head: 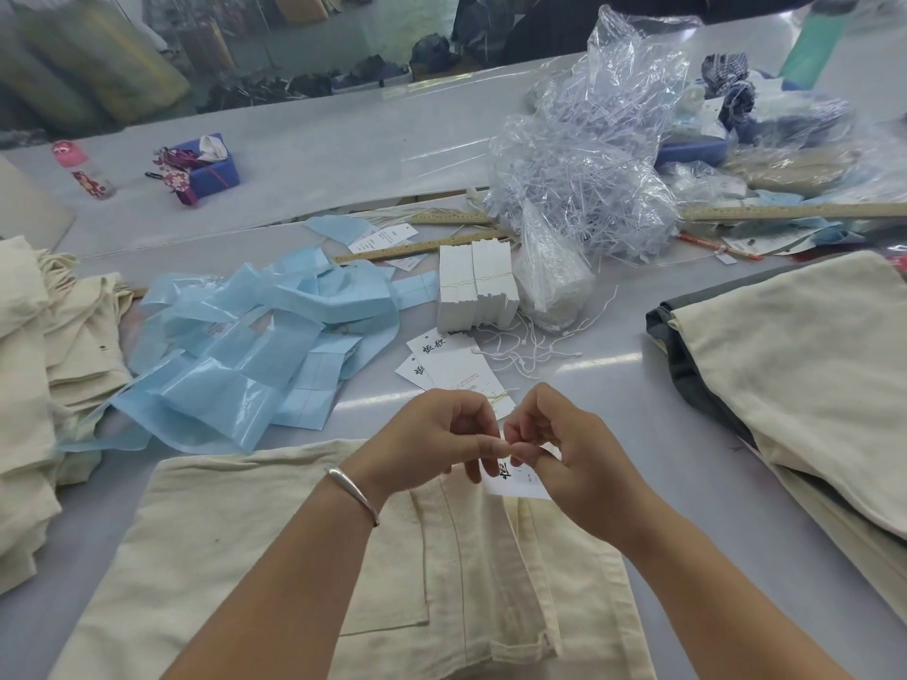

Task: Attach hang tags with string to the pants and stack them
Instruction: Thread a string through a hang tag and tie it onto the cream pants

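A cream pair of pants (304, 557) lies flat on the table right in front of me. Above its waistband my left hand (437, 439) and my right hand (559, 449) meet fingertip to fingertip, pinching a thin string. A white hang tag (515, 480) with black print hangs under my fingers, partly hidden by them. Two loose hang tags (451, 368) lie just beyond my hands. Behind them stands a banded block of white tags (476, 287), with loose white strings (530, 346) to its right.
Folded cream pants (805, 365) are stacked at the right over a grey garment, and more cream pants (44, 365) are heaped at the left. Crumpled blue plastic bags (245, 336), a clear bag of strings (589, 179), wooden rulers (417, 250) and a blue box (216, 164) lie beyond.
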Demonstrator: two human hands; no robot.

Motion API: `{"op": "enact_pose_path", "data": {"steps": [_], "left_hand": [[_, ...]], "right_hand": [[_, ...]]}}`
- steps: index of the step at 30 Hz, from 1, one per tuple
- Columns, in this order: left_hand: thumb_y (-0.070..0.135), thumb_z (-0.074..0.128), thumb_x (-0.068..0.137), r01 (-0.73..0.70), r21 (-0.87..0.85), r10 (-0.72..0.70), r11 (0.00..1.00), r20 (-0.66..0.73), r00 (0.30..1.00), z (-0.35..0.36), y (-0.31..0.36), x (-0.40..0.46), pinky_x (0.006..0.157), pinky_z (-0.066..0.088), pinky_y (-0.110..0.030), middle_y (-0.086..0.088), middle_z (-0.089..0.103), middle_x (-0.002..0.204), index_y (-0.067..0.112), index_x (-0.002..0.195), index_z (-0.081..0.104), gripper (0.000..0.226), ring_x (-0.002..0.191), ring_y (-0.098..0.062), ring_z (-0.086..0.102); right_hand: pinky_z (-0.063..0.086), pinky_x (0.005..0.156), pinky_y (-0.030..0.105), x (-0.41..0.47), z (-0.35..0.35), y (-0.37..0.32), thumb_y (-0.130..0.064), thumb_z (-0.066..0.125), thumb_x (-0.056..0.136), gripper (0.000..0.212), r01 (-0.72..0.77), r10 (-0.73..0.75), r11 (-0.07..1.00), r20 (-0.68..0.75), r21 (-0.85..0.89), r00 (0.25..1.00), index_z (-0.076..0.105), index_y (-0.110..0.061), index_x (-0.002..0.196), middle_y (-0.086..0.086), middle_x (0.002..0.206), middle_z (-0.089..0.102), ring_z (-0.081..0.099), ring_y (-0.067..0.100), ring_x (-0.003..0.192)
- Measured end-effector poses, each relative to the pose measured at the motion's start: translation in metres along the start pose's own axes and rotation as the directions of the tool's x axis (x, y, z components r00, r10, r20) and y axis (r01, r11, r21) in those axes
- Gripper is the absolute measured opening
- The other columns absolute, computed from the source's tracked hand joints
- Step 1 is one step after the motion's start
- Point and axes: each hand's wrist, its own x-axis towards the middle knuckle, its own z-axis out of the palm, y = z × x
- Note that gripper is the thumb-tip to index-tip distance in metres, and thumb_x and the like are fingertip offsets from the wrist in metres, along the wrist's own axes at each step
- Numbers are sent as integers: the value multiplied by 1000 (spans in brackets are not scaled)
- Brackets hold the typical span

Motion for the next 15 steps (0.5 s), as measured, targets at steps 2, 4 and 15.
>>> {"op": "enact_pose_path", "data": {"steps": [2,4,15], "left_hand": [[17,74,85,34,-4,-34,999,56,998,-4,-2,4,46,36,-16,-3,72,69,15,79,61,14,58,-14,63],[17,73,85,59,-17,-57,998,108,992,-5,-5,7,46,35,-15,-3,72,68,17,79,61,14,57,-11,62],[35,83,72,19,216,48,976,-299,953,21,-38,2,67,40,-8,13,57,96,30,89,63,27,72,-3,60]], "right_hand": [[50,65,28,0,1,0,11,60,83,39,-8,8,1000,14,-10,1000,43,-24,76,-2,75,59,58,14,67],[50,65,30,0,2,3,11,59,83,42,-21,22,1000,38,-13,999,40,-25,74,0,76,59,57,13,66],[43,66,32,2,8,14,6,58,83,23,-189,185,933,-42,-306,982,49,-15,83,-2,77,56,53,19,72]]}}
